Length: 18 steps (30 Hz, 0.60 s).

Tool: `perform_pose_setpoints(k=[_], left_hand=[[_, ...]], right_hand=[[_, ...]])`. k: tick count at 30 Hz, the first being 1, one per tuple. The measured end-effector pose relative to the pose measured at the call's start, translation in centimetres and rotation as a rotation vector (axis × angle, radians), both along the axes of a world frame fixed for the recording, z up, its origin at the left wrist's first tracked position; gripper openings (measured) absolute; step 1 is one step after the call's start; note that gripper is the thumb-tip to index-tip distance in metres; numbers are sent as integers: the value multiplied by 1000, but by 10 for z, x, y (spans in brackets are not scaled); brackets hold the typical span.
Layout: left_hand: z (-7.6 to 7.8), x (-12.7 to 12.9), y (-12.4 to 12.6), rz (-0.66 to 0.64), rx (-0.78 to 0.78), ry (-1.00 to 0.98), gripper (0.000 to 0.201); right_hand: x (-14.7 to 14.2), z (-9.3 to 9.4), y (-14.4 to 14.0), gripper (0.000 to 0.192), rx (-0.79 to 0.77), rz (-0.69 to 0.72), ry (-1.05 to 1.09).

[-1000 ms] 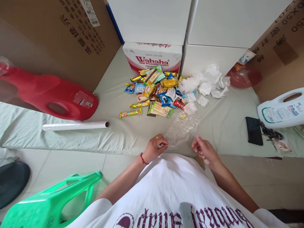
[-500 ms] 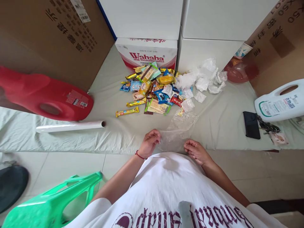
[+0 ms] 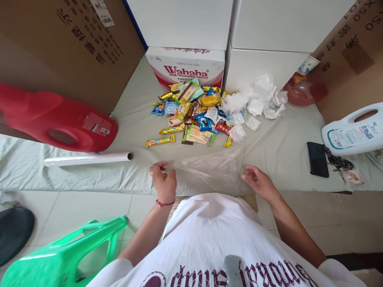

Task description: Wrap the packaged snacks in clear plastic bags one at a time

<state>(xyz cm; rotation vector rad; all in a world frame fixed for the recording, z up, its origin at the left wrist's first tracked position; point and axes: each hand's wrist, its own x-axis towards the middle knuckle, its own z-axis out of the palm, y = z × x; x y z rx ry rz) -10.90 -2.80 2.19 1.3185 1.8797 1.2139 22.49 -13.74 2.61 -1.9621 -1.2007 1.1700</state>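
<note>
My left hand (image 3: 163, 181) pinches the left edge of a clear plastic sheet (image 3: 209, 169) that is spread flat on the pale green cloth (image 3: 278, 147) near its front edge. At the sheet's right edge my right hand (image 3: 259, 182) holds the other side between its fingertips. Just beyond the sheet lies a pile of wrapped snacks (image 3: 194, 115), with one yellow bar (image 3: 160, 140) apart at the left.
A plastic wrap roll (image 3: 88, 159) and a red jug (image 3: 56, 119) lie left. Crumpled white wrap pieces (image 3: 254, 101) sit beside the snacks. A Wahaha box (image 3: 185, 68), cardboard boxes, a white jug (image 3: 353, 131), a phone (image 3: 317, 158) and a green stool (image 3: 62, 255) surround the area.
My hands have moved apart, the left one going left, and the crumpled plastic sheet is now stretched out wide and flat between them.
</note>
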Motion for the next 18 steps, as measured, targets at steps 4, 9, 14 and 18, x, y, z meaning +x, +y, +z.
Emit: perform_pose_setpoints(k=[4,9,14,18], left_hand=[[37,37,3,-403,308,447,47],[26,93,50,-966,-163,381,54],[-11,81,69,-849,-262,62,37],[-28,56,60,-435,-276,-129,35]], right_hand=[[-24,-11,42,65,85,34,104],[-44,-20,71,45,184,89,227],[-13,-19,63,42,123,-152,322],[13,-25,48,48,42,-193,326]])
